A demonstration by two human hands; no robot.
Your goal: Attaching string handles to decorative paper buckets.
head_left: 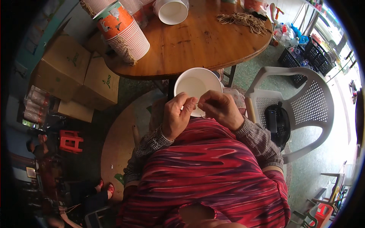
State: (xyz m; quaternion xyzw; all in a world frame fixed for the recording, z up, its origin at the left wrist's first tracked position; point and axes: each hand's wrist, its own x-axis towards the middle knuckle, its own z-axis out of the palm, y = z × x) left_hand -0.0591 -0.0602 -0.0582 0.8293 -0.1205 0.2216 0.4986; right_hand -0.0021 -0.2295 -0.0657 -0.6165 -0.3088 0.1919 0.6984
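A white paper bucket (197, 81) stands upright, open end up, in front of my body below the table edge. Over its near rim both hands meet, fingertips almost touching. My left hand (178, 115) is closed, thumb pressed to the fingers. My right hand (223, 108) pinches with thumb and forefinger just beside it. A thin, light strand seems to show between the fingertips, too small to name. The inside of the bucket looks bare where I can see it.
On the wooden table (182, 49) are a leaning stack of printed paper buckets (127, 38), another white bucket (173, 12) and a heap of twine loops (245, 22). A grey plastic chair (313, 98) is at right, cardboard boxes (64, 60) at left. Another person sits at lower left.
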